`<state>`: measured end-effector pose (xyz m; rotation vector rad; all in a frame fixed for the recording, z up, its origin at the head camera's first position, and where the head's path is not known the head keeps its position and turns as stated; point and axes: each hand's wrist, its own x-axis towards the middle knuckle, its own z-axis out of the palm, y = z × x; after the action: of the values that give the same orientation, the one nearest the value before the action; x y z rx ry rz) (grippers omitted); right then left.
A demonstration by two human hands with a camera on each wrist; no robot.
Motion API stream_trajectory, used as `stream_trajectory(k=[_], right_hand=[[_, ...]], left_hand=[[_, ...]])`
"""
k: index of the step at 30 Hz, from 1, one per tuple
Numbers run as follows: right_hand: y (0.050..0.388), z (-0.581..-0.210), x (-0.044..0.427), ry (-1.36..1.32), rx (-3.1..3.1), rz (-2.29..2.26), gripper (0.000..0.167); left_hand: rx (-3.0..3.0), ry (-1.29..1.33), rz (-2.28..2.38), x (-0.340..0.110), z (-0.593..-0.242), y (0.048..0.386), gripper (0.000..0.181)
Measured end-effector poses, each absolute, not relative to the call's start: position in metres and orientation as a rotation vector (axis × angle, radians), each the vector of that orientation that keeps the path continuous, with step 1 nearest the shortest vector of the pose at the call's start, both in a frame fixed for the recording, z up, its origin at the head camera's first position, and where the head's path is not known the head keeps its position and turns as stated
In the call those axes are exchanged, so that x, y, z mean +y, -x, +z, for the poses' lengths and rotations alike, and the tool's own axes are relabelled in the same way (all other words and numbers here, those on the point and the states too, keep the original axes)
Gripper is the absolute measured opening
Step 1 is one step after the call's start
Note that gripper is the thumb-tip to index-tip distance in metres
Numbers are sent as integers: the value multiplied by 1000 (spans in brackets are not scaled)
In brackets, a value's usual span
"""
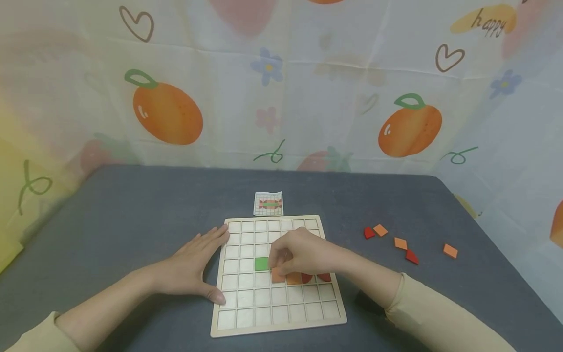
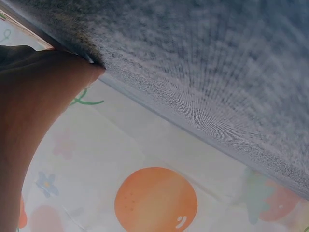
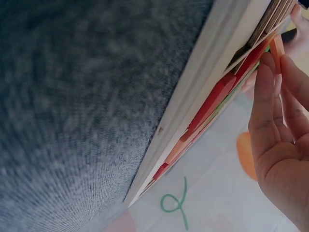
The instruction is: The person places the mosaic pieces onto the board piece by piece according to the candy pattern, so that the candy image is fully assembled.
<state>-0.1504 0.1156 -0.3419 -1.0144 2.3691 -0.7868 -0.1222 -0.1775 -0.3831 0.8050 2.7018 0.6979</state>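
Note:
A wooden grid board (image 1: 226, 320) lies on the dark table. My right hand (image 1: 303, 252) is over its middle and pinches an orange square tile (image 1: 277, 275) between thumb and fingers; the right wrist view shows this orange tile (image 3: 276, 53) held on edge above the board. Just beyond it a green tile (image 1: 261, 264) sits in the grid. An orange tile (image 1: 293, 278) and red pieces (image 1: 324, 277) lie in the same row, partly covered by my right hand. My left hand (image 1: 189, 264) rests with spread fingers along the board's left edge, thumb and fingertips touching the rim.
A small pattern card (image 1: 268, 203) lies behind the board. Loose orange tiles (image 1: 450, 251) and red pieces (image 1: 412, 256) are scattered on the table (image 1: 387, 205) to the right. A printed curtain (image 1: 290, 122) hangs behind the table.

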Motion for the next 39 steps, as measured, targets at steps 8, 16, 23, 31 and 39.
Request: stream_trajectory(k=[8, 16, 23, 31, 39], right_hand=[[150, -346, 114, 989, 2357, -803, 12], [149, -348, 113, 956, 2393, -781, 12], [148, -348, 112, 949, 2418, -760, 11], [150, -348, 111, 1018, 2405, -753, 12], [159, -333, 123, 1029, 2452, -818, 11]], left_hand=[[2716, -809, 695, -178, -383, 122, 133], [2719, -817, 701, -178, -383, 122, 132], [2715, -811, 700, -178, -384, 122, 133], [2715, -802, 699, -179, -382, 122, 133], [2696, -799, 706, -178, -381, 122, 133]])
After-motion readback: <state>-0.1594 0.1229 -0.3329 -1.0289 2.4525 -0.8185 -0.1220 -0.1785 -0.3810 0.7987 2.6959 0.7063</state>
